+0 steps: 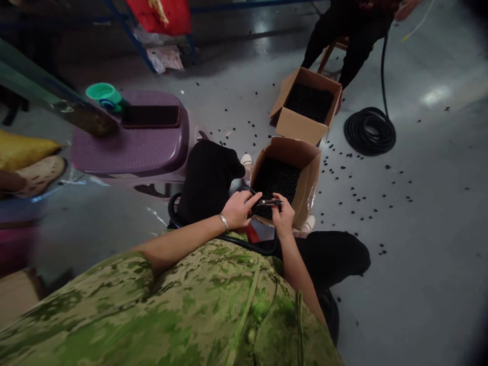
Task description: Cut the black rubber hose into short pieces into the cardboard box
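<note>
My left hand [239, 208] grips a black rubber hose [229, 239] that loops under my wrist and across my lap. My right hand [284, 213] holds a small metal cutter [269, 202] whose tip meets the hose end between both hands. Just beyond the hands stands an open cardboard box [305, 173] filled with small black pieces. A silver bracelet sits on my left wrist.
A second cardboard box [295, 124] of black pieces stands farther back, beside a seated person's dark legs [353, 35]. A coiled black hose [369, 131] lies right. Black bits litter the grey floor. A purple plastic stool [133, 145] with a green cup [103, 95] stands left.
</note>
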Tool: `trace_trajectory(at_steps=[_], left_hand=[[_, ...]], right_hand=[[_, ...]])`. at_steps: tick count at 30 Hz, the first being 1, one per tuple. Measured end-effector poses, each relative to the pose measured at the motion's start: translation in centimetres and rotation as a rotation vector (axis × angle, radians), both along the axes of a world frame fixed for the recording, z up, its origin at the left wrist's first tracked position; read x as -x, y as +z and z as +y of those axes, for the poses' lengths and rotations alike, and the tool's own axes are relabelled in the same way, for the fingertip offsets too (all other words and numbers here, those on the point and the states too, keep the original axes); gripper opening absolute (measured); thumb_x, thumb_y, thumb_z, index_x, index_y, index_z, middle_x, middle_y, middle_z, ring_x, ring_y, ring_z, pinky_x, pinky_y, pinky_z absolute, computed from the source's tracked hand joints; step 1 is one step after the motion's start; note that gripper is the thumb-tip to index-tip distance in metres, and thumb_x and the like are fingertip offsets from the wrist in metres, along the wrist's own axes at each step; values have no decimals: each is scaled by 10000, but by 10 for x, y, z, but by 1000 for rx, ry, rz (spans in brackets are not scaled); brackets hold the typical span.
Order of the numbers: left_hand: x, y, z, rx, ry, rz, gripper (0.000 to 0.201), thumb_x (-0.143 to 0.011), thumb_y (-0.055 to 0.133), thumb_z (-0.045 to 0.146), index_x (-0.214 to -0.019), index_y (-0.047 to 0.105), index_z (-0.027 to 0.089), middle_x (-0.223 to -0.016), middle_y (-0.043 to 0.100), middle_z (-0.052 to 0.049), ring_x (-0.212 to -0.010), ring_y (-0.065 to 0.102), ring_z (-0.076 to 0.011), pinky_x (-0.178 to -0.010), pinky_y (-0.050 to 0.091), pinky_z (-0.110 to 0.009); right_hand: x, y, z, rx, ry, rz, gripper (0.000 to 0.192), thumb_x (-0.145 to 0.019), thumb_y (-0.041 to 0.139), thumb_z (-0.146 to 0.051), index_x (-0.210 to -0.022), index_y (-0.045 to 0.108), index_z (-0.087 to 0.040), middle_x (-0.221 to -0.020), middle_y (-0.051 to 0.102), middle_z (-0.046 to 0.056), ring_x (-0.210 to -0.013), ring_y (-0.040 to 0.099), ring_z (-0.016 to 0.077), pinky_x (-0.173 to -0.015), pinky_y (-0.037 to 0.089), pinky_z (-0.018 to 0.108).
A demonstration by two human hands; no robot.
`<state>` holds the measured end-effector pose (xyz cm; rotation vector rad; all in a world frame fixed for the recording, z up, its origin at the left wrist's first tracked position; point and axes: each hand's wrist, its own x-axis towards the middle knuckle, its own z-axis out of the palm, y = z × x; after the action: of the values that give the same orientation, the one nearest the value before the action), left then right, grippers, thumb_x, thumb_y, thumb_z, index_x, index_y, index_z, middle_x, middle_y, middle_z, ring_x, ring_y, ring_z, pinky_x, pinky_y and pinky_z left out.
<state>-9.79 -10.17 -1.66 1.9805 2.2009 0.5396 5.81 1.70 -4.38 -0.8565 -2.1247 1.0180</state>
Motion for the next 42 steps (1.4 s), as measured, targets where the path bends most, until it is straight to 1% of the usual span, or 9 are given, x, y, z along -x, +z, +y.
trace_trajectory(at_steps=[10, 18, 24, 29, 32, 35, 38, 40, 42], left_hand=[[-2, 1, 2, 81, 15, -51, 709, -733, 558, 249, -1419, 407, 148, -1111, 533, -154, -998, 511, -299, -837, 433, -432], [-5, -1, 2, 143, 44, -208, 718, -713, 571, 259, -1403, 398, 161, -1112, 527, -129, -981, 541, -275, -866, 469, -419], [-5, -6, 2, 177, 44, -304, 688, -709, 557, 236, -1376, 425, 127, -1134, 557, -135, -1000, 580, -266, -889, 493, -412], [-4, -17, 1, 191, 2, -560, 667, -707, 510, 163, -1370, 442, 175, -1303, 563, -108, -1157, 554, -236, -1008, 441, -388], [-3, -20, 2, 260, 10, -722, 648, -699, 494, 142, -1346, 484, 186, -1275, 610, -79, -1151, 566, -231, -1018, 427, -377], [-2, -21, 3, 409, 118, -906, 616, -692, 499, 155, -1306, 536, 192, -1076, 696, -42, -953, 643, -215, -880, 502, -342], [-4, -24, 2, 526, 260, -1174, 631, -662, 479, 139, -1287, 551, 187, -939, 700, -23, -767, 650, -167, -692, 525, -277], [-5, -26, 2, 546, 304, -1335, 647, -622, 467, 116, -1257, 568, 190, -907, 693, -16, -748, 645, -148, -651, 511, -246], [-5, -27, 1, 549, 319, -1436, 669, -577, 462, 95, -1227, 582, 192, -894, 694, -16, -786, 649, -152, -665, 510, -241]], right_hand=[[0, -4, 1, 7, -18, -43, 274, -906, 472, -272, -1116, 632, -196, -1062, 690, 73, -995, 637, 199, -910, 485, 341], [1, -2, 0, 7, -21, -78, 262, -922, 476, -292, -1086, 644, -176, -1042, 703, 81, -970, 653, 196, -895, 491, 322], [1, -7, 2, -8, -36, -79, 289, -925, 488, -331, -1090, 650, -156, -1056, 703, 101, -996, 652, 208, -914, 490, 329], [0, -11, 3, 24, -48, -106, 317, -917, 500, -355, -1126, 641, -161, -1076, 700, 97, -998, 652, 205, -917, 491, 327], [0, -14, 4, 43, -17, -141, 323, -919, 493, -352, -1154, 633, -181, -1104, 693, 88, -1022, 643, 199, -932, 485, 327], [1, -20, 6, 50, 8, -174, 317, -929, 477, -350, -1145, 646, -192, -1116, 691, 84, -1033, 640, 197, -934, 485, 325], [2, -26, 8, 53, 32, -232, 299, -929, 479, -333, -1123, 666, -203, -1086, 704, 76, -998, 653, 193, -911, 497, 314], [2, -30, 9, 48, 50, -272, 288, -925, 488, -321, -1117, 673, -213, -1068, 710, 70, -977, 660, 188, -894, 503, 306], [3, -34, 10, 44, 56, -300, 282, -922, 495, -312, -1116, 677, -221, -1061, 714, 65, -969, 663, 185, -885, 506, 300]])
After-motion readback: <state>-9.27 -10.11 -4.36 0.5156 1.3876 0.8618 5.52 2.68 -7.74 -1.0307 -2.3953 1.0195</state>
